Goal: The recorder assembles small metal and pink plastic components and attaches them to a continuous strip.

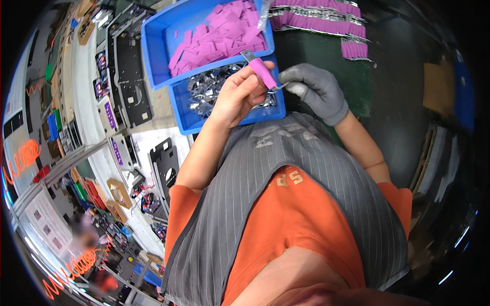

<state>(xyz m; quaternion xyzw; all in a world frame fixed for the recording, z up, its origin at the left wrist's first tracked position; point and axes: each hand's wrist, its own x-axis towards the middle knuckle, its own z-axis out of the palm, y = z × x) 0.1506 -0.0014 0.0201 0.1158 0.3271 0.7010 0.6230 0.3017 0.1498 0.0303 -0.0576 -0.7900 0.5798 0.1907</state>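
Note:
My bare left hand (239,96) is closed around a metal strip (247,55) wrapped in a purple sleeve (263,73). The strip's flat end with a hole sticks out of the sleeve at the top. On my right hand (320,93) is a grey glove, and its thumb and forefinger pinch the thin metal end that shows at the sleeve's lower right. Directly beneath the left hand stands a blue bin (279,97) of loose shiny metal strips (206,86). Beyond it, a larger blue bin (155,48) holds a heap of flat purple sleeves (224,35).
Rows of purple-sleeved metal strips (319,19) lie on the dark green surface (316,53) at the far right. A clear plastic bag (264,15) touches the bin's edge. To the left runs a bench with black metal panels (131,76). A cardboard piece (439,89) is at right.

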